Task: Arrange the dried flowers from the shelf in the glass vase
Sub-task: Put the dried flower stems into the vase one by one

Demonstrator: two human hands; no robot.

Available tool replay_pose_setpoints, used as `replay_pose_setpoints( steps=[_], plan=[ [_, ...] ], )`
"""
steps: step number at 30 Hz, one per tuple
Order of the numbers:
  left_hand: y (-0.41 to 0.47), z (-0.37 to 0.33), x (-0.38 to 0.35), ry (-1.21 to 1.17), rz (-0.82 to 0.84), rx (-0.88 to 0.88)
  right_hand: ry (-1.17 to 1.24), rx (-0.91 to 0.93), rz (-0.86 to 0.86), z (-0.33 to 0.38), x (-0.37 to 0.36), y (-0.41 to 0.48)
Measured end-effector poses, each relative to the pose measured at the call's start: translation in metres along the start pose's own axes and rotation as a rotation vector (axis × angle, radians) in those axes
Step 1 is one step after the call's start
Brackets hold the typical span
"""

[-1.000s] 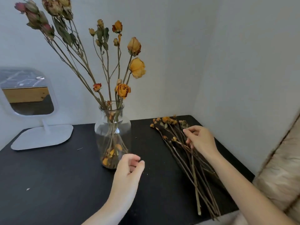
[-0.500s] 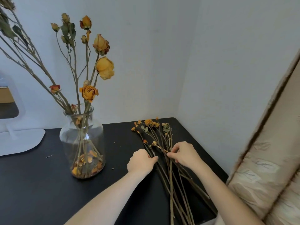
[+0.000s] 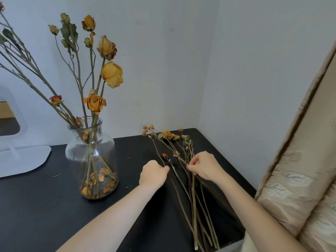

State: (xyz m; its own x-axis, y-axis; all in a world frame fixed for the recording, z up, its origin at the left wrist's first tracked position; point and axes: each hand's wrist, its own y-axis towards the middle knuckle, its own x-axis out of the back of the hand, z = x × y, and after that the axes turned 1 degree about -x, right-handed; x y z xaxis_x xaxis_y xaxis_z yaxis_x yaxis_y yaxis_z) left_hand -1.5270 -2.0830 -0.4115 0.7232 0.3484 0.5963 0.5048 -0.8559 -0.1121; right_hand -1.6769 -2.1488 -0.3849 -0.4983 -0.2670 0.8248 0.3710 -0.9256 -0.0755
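Presently observed: a black shelf [image 3: 45,206] set into the corner of a pale wall [image 3: 163,70], seen from the head camera.
Glass vase: the glass vase [image 3: 91,160] stands upright on the left half of the shelf, well apart from both hands.
Vase contents: tall vase flowers [image 3: 111,74], yellow and orange heads on long stems, rise from the neck and fan out to the left and upward; fallen petals [image 3: 99,179] lie in the bottom of the glass.
Loose stock: the loose dried flowers [image 3: 193,197] lie flat on the right half of the shelf as a bundle, small orange heads towards the back wall, cut ends overhanging the near edge.
Left hand: the left hand [image 3: 153,172] sits knuckles up on the left side of the bundle, fingers curled under, thumb tip against the leftmost stem. The fingers are hidden beneath the hand, so it cannot be told whether that stem is actually held.
Right hand: the right hand [image 3: 204,166] lies over the upper middle of the bundle, fingers curled down and pinching several stems, which pass beneath the palm.
Hand spacing: near one another, not touching, with a few stems between them.
Other items: a white stand mirror [image 3: 27,159] at the far left, base on the shelf; beige quilted fabric [image 3: 300,179] along the right edge.
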Motion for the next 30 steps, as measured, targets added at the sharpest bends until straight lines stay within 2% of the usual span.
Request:
replay_pose_setpoints(
  steps=[5,14,23,25,30],
  plan=[
    [-0.006,-0.001,0.024,-0.046,-0.046,-0.126,0.107,0.082,-0.069,0.016,0.013,-0.003],
    [-0.034,-0.021,0.068,-0.159,-0.094,-0.382,0.523,0.185,-0.189,0.063,0.032,-0.013],
    [-0.095,-0.036,0.145,-0.403,0.024,-0.543,0.805,0.263,-0.252,0.116,0.033,-0.024],
    [-0.108,-0.039,0.169,-0.408,-0.044,-0.597,0.828,0.294,-0.245,0.127,0.031,-0.026],
    [-0.120,-0.054,0.237,-0.421,-0.357,-0.693,0.861,0.352,-0.220,0.146,0.026,-0.035]
  ],
)
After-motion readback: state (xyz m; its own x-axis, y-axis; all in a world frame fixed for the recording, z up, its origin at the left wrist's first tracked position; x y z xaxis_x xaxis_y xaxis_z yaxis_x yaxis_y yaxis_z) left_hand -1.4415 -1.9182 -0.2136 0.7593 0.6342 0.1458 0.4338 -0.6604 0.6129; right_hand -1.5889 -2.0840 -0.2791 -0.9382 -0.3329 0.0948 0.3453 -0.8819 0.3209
